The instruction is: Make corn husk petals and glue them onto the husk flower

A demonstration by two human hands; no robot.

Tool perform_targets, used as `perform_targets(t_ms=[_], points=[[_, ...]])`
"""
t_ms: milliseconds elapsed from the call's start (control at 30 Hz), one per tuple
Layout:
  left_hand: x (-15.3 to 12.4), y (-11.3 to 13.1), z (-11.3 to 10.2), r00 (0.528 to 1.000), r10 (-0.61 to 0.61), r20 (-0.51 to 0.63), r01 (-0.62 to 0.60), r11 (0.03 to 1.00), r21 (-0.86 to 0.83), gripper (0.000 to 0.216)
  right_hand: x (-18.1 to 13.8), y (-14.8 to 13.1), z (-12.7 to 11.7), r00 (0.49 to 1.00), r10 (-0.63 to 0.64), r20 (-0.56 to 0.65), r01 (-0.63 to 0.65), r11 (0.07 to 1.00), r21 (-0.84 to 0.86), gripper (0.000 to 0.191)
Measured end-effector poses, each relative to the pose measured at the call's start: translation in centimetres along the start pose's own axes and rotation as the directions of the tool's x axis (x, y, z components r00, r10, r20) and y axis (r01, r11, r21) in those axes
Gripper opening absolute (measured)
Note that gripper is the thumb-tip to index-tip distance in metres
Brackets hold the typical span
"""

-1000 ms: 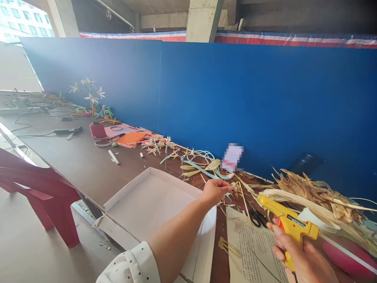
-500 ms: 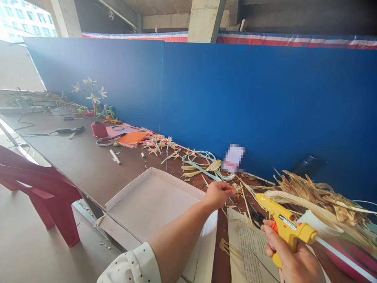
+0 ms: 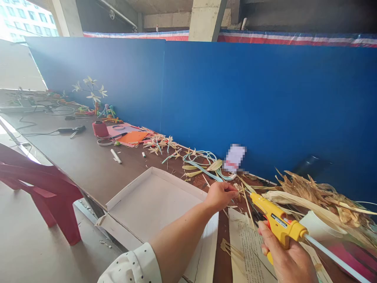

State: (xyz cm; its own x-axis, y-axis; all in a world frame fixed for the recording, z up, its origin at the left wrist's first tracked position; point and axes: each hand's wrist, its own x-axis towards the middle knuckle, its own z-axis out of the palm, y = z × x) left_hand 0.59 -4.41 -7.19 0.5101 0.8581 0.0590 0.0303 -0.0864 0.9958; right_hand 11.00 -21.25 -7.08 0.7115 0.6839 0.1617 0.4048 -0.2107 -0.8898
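Observation:
My right hand (image 3: 290, 255) is wrapped around the handle of a yellow hot glue gun (image 3: 275, 216), with a long whitish glue stick (image 3: 332, 251) sticking out of its back. The gun's nozzle points up and left, close to the fingertips of my left hand (image 3: 220, 194). Those fingers are pinched on a small pale strip of dried husk (image 3: 242, 190); its exact shape is hard to make out. Black-handled scissors (image 3: 257, 215) lie partly hidden behind the gun. Below is a printed sheet (image 3: 250, 243) with husk scraps on it.
A shallow white box lid (image 3: 165, 204) lies under my left forearm. Dried corn husks (image 3: 324, 196) and a white cup (image 3: 318, 224) are at the right. Husk flowers, cords and coloured paper (image 3: 134, 137) line the blue partition (image 3: 235, 90). A red chair (image 3: 55, 196) stands at left.
The glue gun has moved left and slightly up, bringing its nozzle nearer to my left fingertips. My left hand keeps its pinch, nearly in the same place.

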Motion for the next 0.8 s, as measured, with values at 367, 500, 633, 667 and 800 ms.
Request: perform_targets(t_ms=[367,500,633,667,800], points=[[0.0,0.1,-0.1,1.000,-0.015,0.011,0.015,1.000,0.012,0.020,0.1,0.2,0.0,0.999,-0.036,0.003,0.036,0.993,-0.112,0.043],[-0.1,0.1,0.0,1.000,-0.018,0.019,0.019,1.000,-0.005,0.020,0.1,-0.2,-0.1,1.000,-0.012,0.007,0.013,0.981,-0.193,0.045],[0.0,0.0,0.0,1.000,-0.002,0.017,0.002,1.000,-0.013,0.020,0.1,-0.7,-0.1,1.000,0.022,0.006,-0.020,0.968,-0.251,0.050],[0.0,0.0,0.0,1.000,-0.002,0.016,0.002,1.000,-0.012,0.020,0.1,-0.7,-0.1,1.000,0.023,0.004,-0.021,0.965,-0.261,0.051],[0.0,0.0,0.0,1.000,-0.017,0.020,0.017,1.000,-0.012,0.021,0.1,-0.7,0.0,1.000,-0.003,-0.002,0.003,0.968,-0.252,0.050]])
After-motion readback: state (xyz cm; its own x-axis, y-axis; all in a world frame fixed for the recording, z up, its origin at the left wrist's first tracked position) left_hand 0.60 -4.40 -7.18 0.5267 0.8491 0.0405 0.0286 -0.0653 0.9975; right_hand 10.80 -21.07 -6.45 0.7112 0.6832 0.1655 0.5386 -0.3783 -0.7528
